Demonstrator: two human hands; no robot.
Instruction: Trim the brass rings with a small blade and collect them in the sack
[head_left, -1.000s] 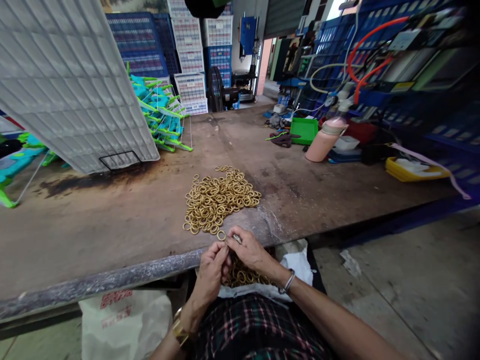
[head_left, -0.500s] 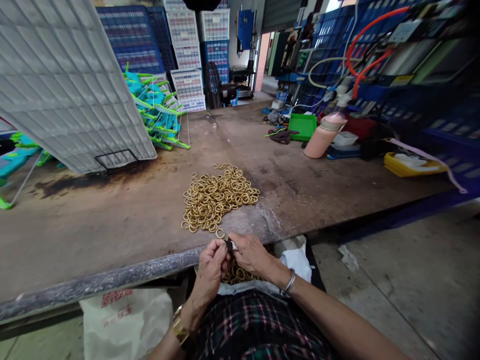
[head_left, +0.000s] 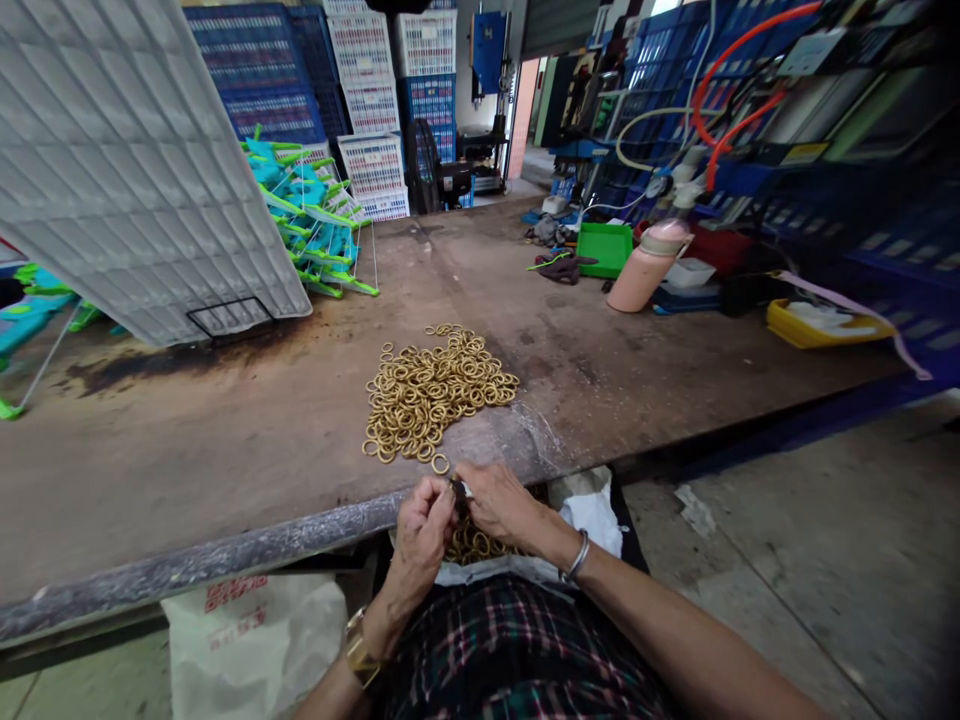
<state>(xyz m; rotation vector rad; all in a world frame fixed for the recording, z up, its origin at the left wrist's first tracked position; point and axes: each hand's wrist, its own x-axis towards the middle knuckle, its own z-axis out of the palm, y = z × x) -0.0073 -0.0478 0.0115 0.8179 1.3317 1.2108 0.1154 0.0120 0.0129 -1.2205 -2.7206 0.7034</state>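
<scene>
At table edge [head_left: 247, 555], left hand [head_left: 420, 535], right hand [head_left: 502, 505], fingertips pinching small dark piece [head_left: 457, 489]

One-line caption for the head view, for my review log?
Both hands, left hand and right hand, pinch a small dark part at the workbench edge, near a pile of brass rings.

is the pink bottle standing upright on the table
No, the pink bottle leans over at a tilt on the table, with its cap end raised toward the blue crates behind it.
</scene>
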